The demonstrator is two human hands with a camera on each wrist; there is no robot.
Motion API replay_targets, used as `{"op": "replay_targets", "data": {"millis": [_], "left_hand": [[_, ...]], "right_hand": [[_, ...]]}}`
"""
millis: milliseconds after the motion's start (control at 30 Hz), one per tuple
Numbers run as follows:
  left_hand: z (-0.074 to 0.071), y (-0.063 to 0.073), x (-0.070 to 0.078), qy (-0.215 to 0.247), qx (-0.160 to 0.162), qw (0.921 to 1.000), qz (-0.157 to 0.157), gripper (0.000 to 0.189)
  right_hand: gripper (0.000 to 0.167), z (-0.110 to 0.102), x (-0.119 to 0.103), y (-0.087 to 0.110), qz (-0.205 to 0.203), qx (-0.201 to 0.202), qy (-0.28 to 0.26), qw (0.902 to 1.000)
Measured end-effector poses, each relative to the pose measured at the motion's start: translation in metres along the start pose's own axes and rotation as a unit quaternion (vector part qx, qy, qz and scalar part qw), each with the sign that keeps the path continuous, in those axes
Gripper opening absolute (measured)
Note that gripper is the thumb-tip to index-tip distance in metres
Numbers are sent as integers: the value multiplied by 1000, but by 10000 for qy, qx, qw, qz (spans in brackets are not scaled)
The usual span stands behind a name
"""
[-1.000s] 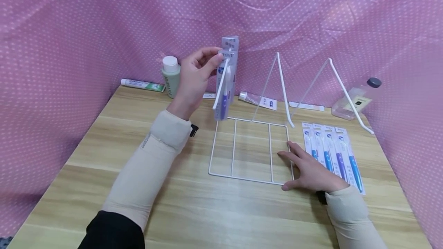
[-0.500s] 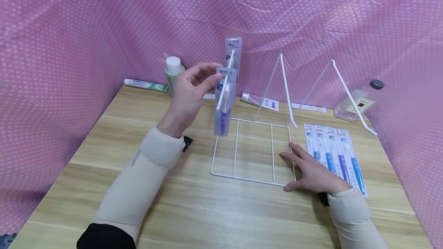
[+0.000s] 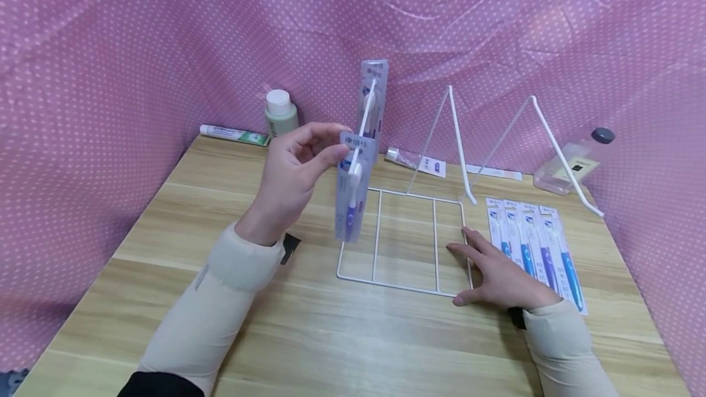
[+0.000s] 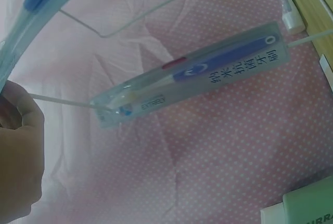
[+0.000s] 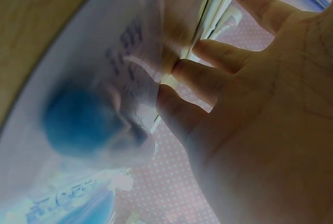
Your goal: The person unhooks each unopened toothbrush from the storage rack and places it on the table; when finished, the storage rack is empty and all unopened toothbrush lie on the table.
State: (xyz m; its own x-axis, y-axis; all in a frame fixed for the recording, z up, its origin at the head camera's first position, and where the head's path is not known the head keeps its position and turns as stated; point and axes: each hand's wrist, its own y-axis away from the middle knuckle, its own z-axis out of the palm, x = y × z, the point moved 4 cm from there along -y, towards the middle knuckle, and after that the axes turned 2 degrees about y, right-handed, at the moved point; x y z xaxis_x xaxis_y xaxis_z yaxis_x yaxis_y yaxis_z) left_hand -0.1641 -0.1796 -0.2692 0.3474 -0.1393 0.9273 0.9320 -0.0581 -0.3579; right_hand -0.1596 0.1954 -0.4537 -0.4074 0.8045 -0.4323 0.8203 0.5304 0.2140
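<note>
My left hand [image 3: 289, 170] pinches the upper edge of a packaged toothbrush [image 3: 350, 213] with a purple handle. The white peg of the wire rack [image 3: 459, 139] passes through the top of this package, close to the peg's front tip. Farther back on the same peg hang other packaged toothbrushes [image 3: 377, 103]; one shows in the left wrist view as a purple packaged toothbrush [image 4: 229, 60] on the wire. My right hand [image 3: 499, 274] rests with spread fingers at the right side of the rack's base. In the right wrist view its fingers [image 5: 200, 76] touch the wire edge.
Several packaged toothbrushes [image 3: 546, 256] lie in a row at the right. Along the back stand a green bottle [image 3: 281, 118] and a clear bottle with a black cap [image 3: 570, 164]. Toothpaste tubes, one green and white [image 3: 234, 134] and one silver-capped [image 3: 413, 161], lie before the pink curtain [image 3: 220, 48].
My left hand has drawn the pinched toothbrush package forward and down along the peg, away from the packages behind it. My right hand has stayed at the rack's base.
</note>
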Motion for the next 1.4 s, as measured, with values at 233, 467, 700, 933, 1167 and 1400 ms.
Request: {"op": "replay_targets", "data": {"millis": [233,467,700,933,1167,1400], "left_hand": [[1,12,8,-96,-129,9998,126,23],[0,24,13,-230,-134,9996,73,25],[3,30,21,-62,-97,9996,265,31],[4,38,36,-52,-231,9992,322,24],[-28,38,34,125,169,9996,174,19],[-71,10,-18,-635,280,9906,-1182,30]], "right_hand": [[104,0,-1,0,21,-7,-6,10000],[104,0,0,0,23,-7,-7,10000],[105,0,0,0,2,-4,6,10000],[105,-1,-1,3,-17,17,21,10000],[105,-1,0,1,-16,-3,38,10000],[106,0,1,-1,-64,24,74,9999]]}}
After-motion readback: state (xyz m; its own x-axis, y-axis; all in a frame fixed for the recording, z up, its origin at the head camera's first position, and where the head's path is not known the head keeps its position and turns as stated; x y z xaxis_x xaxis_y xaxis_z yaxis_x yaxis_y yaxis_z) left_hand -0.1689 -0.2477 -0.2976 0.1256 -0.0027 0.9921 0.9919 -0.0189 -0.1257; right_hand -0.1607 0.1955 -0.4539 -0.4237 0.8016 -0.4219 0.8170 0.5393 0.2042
